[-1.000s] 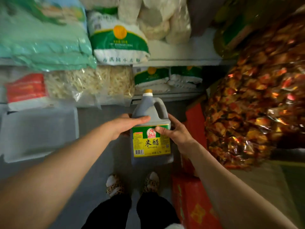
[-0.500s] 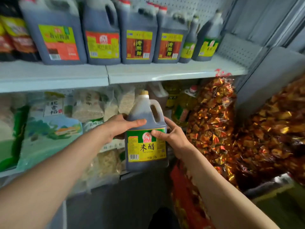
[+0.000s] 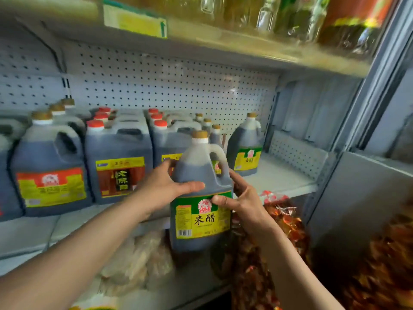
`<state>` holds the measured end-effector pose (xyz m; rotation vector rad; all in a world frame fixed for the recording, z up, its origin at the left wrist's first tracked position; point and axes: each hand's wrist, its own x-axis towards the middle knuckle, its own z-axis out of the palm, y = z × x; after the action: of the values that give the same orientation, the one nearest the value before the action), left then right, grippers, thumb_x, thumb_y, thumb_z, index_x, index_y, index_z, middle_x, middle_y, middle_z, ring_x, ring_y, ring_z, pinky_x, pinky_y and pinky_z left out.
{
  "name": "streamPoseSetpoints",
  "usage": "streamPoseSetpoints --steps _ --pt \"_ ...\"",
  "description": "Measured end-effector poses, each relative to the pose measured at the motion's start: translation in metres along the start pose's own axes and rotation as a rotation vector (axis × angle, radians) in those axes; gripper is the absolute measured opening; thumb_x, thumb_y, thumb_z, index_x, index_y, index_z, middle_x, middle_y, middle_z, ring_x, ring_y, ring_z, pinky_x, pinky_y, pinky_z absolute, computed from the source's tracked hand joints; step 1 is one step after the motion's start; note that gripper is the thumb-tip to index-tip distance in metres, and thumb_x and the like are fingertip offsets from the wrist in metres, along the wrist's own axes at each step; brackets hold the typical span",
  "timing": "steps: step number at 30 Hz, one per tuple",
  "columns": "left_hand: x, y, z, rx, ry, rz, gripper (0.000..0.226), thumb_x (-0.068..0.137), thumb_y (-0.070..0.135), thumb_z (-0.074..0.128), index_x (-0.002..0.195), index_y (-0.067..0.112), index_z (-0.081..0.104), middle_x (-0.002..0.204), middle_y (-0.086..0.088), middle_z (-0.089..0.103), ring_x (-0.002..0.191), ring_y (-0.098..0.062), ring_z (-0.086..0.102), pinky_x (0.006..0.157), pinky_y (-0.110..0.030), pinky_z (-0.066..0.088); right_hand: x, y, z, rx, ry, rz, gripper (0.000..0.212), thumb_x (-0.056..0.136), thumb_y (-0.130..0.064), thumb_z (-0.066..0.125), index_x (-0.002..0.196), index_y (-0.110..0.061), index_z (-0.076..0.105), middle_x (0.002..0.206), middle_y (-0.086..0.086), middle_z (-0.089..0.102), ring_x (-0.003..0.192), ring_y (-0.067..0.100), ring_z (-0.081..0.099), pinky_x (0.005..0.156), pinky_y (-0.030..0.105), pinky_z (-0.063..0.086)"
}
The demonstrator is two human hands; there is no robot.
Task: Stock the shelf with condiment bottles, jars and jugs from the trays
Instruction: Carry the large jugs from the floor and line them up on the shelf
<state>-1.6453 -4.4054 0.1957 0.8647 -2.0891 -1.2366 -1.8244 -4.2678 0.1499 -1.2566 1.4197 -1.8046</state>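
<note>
Both hands hold a dark vinegar jug (image 3: pixel 201 198) with a gold cap and a green-and-yellow label, upright in front of the white shelf (image 3: pixel 279 182). My left hand (image 3: pixel 166 186) grips its left shoulder, thumb across the front. On the right side my right hand (image 3: pixel 241 198) clasps it at the label's top edge. The jug's base hangs below the shelf's front lip. A matching jug (image 3: pixel 245 146) stands on the shelf just behind and to the right.
Rows of dark jugs (image 3: pixel 118 166) with red or gold caps fill the shelf's left and middle. Bare shelf lies right of the matching jug. An upper shelf (image 3: pixel 245 50) with bottles hangs overhead. Bags of wrapped sweets (image 3: pixel 279 242) crowd the lower right.
The jug has risen with both hands from floor height to the level of the jug shelf. My view has tilted up from the floor and lower shelves.
</note>
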Motion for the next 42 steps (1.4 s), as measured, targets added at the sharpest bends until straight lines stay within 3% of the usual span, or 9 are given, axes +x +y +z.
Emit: streamPoseSetpoints --steps 4,8,15,21,26,34,38,40,42 --pt "0.061 0.040 0.051 0.009 -0.047 0.041 0.099 0.030 0.068 0.086 0.116 0.039 0.046 0.120 0.012 0.066 0.107 -0.011 0.064 0.096 -0.040 0.052 0.053 -0.006 -0.077 -0.043 0.016 -0.027 0.070 0.067 0.003 0.083 0.131 -0.015 0.061 0.123 0.007 0.070 0.115 0.022 0.065 0.092 0.036 0.053" --pt "0.112 0.057 0.100 0.012 -0.083 0.080 0.089 0.055 0.043 0.094 0.130 0.034 0.046 0.124 0.012 0.060 0.113 -0.012 0.060 0.100 -0.040 0.050 0.092 0.010 -0.139 -0.064 -0.017 -0.045 0.075 0.067 0.001 0.084 0.136 -0.011 0.058 0.131 0.015 0.065 0.124 0.037 0.058 0.102 0.051 0.049" --pt "0.171 0.076 0.157 0.267 -0.096 0.084 0.095 0.060 0.050 0.090 0.137 0.024 0.042 0.137 0.003 0.057 0.119 -0.020 0.056 0.100 -0.041 0.049 0.127 0.036 -0.207 -0.032 0.027 -0.007 0.089 0.056 -0.022 0.096 0.137 -0.014 0.058 0.133 0.015 0.063 0.127 0.039 0.055 0.102 0.060 0.047" --pt "0.196 0.096 0.180 0.649 -0.147 0.112 0.085 0.070 0.061 0.079 0.131 0.014 0.043 0.133 -0.006 0.057 0.114 -0.025 0.057 0.087 -0.037 0.050 0.144 0.054 -0.238 -0.044 -0.053 0.005 0.076 0.070 -0.006 0.086 0.140 -0.017 0.055 0.137 0.018 0.059 0.129 0.043 0.052 0.104 0.058 0.046" --pt "0.206 0.112 0.174 0.743 -0.156 0.236 0.097 0.067 0.062 0.080 0.142 0.021 0.034 0.138 -0.008 0.049 0.131 -0.027 0.038 0.100 -0.041 0.042 0.154 0.048 -0.248 -0.198 -0.108 0.023 0.073 0.071 -0.003 0.084 0.136 -0.017 0.054 0.135 0.006 0.061 0.129 0.025 0.054 0.105 0.046 0.049" --pt "0.228 0.123 0.170 0.896 -0.136 0.313 0.097 0.060 0.069 0.078 0.138 0.024 0.043 0.127 -0.006 0.050 0.128 -0.027 0.032 0.098 -0.039 0.039 0.175 0.047 -0.259 -0.335 -0.080 0.008 0.084 0.049 -0.049 0.096 0.123 -0.029 0.061 0.135 0.007 0.052 0.127 0.016 0.053 0.096 0.042 0.056" --pt "0.237 0.132 0.159 0.912 -0.189 0.277 0.090 0.061 0.072 0.076 0.136 0.030 0.048 0.129 -0.005 0.046 0.132 -0.027 0.029 0.097 -0.036 0.035 0.176 0.045 -0.262 -0.323 -0.160 0.021 0.080 0.057 -0.038 0.095 0.127 -0.026 0.058 0.132 -0.001 0.056 0.129 0.016 0.051 0.101 0.044 0.052" --pt "0.236 0.139 0.155 0.868 -0.233 0.241 0.085 0.065 0.067 0.076 0.137 0.031 0.050 0.117 0.000 0.047 0.131 -0.025 0.029 0.092 -0.033 0.035 0.175 0.044 -0.261 -0.291 -0.198 0.036 0.079 0.060 -0.032 0.094 0.129 -0.022 0.055 0.130 -0.004 0.059 0.129 0.017 0.052 0.101 0.044 0.052" --pt "0.236 0.146 0.152 0.803 -0.248 0.199 0.076 0.072 0.060 0.077 0.137 0.030 0.051 0.098 0.008 0.041 0.124 -0.020 0.031 0.075 -0.027 0.037 0.177 0.042 -0.262 -0.263 -0.242 0.061 0.077 0.064 -0.027 0.091 0.130 -0.022 0.052 0.130 -0.004 0.059 0.128 0.019 0.053 0.100 0.042 0.052"
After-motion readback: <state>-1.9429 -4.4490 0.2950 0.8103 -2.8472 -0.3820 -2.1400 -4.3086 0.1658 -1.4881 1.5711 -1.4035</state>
